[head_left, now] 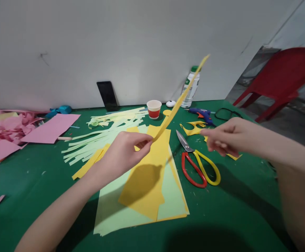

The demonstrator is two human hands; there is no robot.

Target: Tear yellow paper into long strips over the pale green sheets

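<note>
My left hand [128,152] pinches the lower end of a narrow yellow paper strip [180,101], which slants up and to the right. Under that hand lie yellow paper sheets [144,182] on top of larger pale green sheets [110,213]. My right hand [222,138] hangs over the table's right side, index finger pointing left and the other fingers loosely curled, with nothing visible in it. Just left of and below it, scissors [191,154] with one red and one yellow handle lie with blades slightly apart. Yellow paper scraps [193,128] are close to my right fingertips.
Behind the sheets stand a paper cup [154,110] and a white bottle [191,87]. A blue glue gun [202,113] lies at the right. A phone [107,96] leans on the wall. Fringed green paper [89,143] and pink paper [52,129] cover the left. A red chair [286,77] stands beyond.
</note>
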